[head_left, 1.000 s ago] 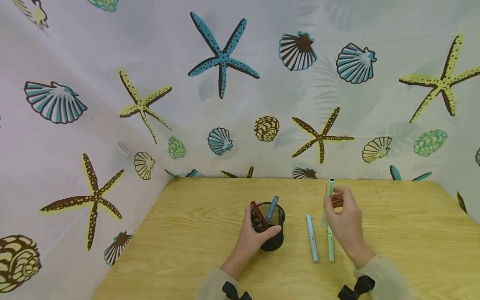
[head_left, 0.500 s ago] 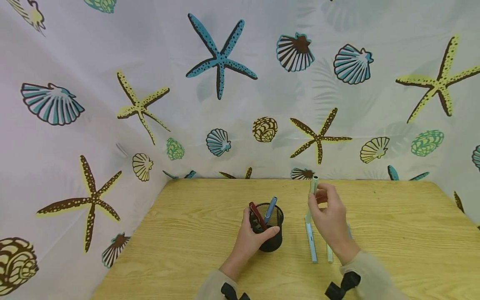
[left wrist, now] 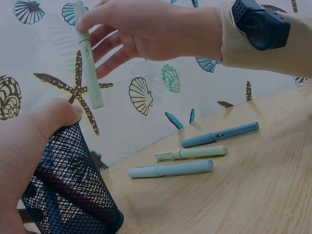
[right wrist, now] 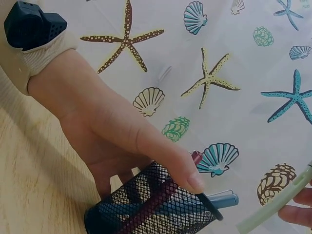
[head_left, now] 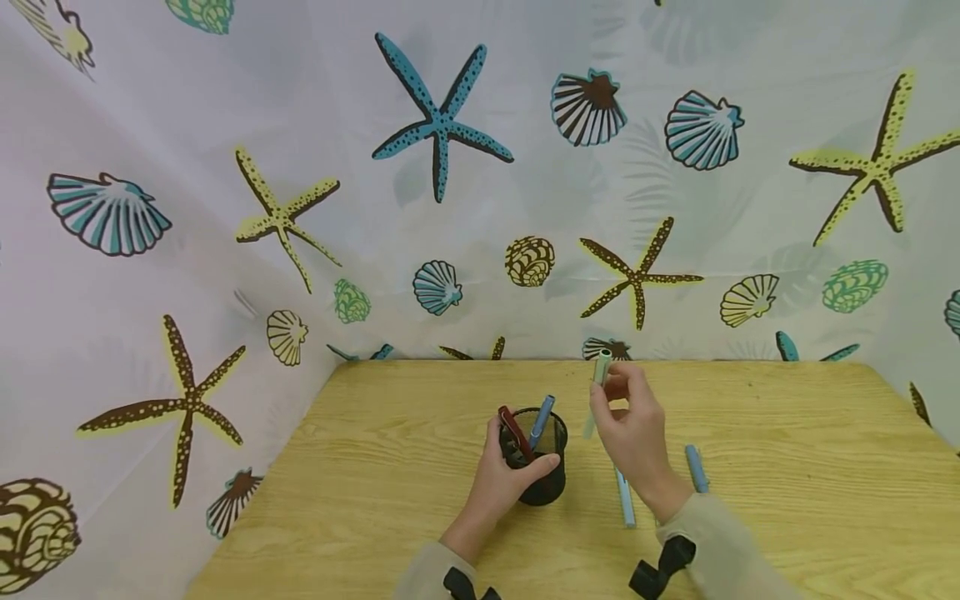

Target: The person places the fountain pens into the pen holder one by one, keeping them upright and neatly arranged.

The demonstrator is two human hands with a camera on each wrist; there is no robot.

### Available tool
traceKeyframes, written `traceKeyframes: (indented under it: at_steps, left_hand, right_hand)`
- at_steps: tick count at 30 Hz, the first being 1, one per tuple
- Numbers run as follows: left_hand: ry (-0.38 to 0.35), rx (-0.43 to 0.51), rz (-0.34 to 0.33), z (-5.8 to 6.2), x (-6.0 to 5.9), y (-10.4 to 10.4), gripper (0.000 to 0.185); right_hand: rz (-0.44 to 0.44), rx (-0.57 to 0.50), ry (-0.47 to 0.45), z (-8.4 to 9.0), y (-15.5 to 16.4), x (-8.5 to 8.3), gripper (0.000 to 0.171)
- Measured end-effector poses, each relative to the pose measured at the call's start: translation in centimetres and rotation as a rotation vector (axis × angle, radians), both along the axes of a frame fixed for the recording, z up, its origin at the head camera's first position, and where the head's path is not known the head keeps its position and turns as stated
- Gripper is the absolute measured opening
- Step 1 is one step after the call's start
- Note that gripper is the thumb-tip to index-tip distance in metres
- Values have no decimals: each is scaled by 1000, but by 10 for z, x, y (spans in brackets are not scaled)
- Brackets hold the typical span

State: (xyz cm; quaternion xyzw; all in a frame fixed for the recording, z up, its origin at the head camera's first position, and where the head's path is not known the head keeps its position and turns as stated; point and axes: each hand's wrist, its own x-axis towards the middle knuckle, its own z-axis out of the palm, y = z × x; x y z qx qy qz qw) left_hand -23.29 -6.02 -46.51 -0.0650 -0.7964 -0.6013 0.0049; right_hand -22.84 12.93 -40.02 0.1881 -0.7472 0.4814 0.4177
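My left hand (head_left: 501,483) grips a black mesh pen cup (head_left: 542,465) on the wooden table (head_left: 375,467); a red pen (head_left: 516,431) and a blue pen (head_left: 542,419) stand in it. My right hand (head_left: 633,433) pinches a pale green pen (head_left: 597,385), held nearly upright in the air just right of the cup and above its rim. In the left wrist view the green pen (left wrist: 87,58) hangs over the cup (left wrist: 68,190). In the right wrist view the left hand (right wrist: 117,131) wraps the cup (right wrist: 151,207), and the green pen (right wrist: 273,204) shows at the right.
Three pens lie on the table right of the cup: a light blue one (left wrist: 170,169), a pale green one (left wrist: 192,153) and a darker blue one (left wrist: 219,135). A curtain with starfish and shells (head_left: 450,167) closes the back and left sides.
My right hand has carried the pale green pen leftward, from over the lying pens to beside the cup. The left hand and cup have stayed put.
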Motion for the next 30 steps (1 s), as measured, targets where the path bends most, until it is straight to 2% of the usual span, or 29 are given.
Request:
traceKeyframes:
  at_steps: [5, 10, 11, 12, 17, 18, 20, 30]
  left_hand:
    - [-21, 15, -6, 0, 0, 0, 108]
    - [-6, 3, 13, -1, 2, 2, 107]
    - [2, 6, 10, 4, 5, 3, 106]
    - [10, 4, 10, 3, 5, 3, 106]
    - [38, -5, 11, 1, 4, 2, 104]
    - [44, -12, 18, -5, 1, 1, 104]
    - [52, -21, 23, -6, 1, 1, 103]
    - [78, -13, 12, 0, -1, 2, 96]
  right_hand:
    - [31, -18, 5, 3, -9, 1, 27]
    - [51, -35, 26, 25, -20, 18, 25]
    - [60, -42, 33, 27, -22, 20, 25]
    - [62, -47, 33, 30, -24, 23, 25]
    - [77, -62, 14, 28, -29, 23, 24]
    - [74, -59, 4, 28, -29, 23, 24]
    - [78, -51, 4, 26, -30, 22, 24]
    - [67, -40, 11, 16, -34, 20, 25]
